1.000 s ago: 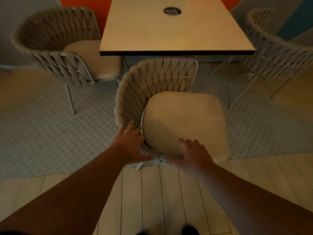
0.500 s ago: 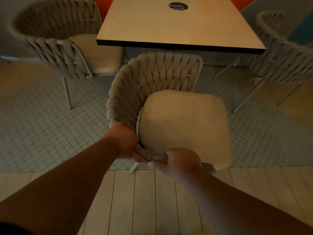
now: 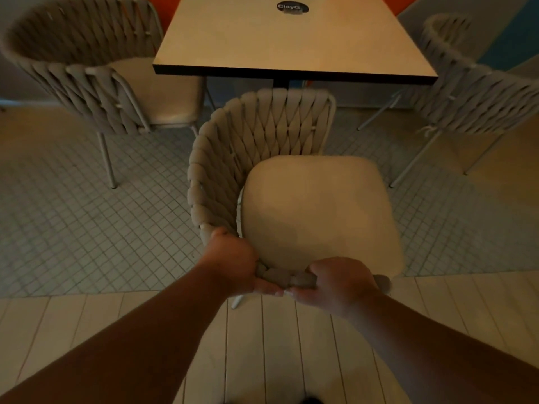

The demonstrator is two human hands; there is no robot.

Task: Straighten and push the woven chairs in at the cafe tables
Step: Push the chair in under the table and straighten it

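A grey woven chair [image 3: 256, 135] with a cream seat cushion [image 3: 315, 211] stands right below me, turned askew, its curved woven back facing left and toward the table [image 3: 291, 39]. My left hand [image 3: 233, 260] is shut on the chair's near woven rim. My right hand [image 3: 338, 281] grips the same rim just to the right of it. The chair's far edge sits close to the table's front edge.
A second woven chair [image 3: 73, 68] stands at the table's left side and a third [image 3: 478, 91] at the right. The table bears a dark round sticker [image 3: 292, 7]. Small grey tiles cover the floor ahead; pale planks [image 3: 262, 345] lie underfoot.
Both hands went from resting open on the chair's rim to closed around it. The chair now looks nearer and slightly more under the table edge.
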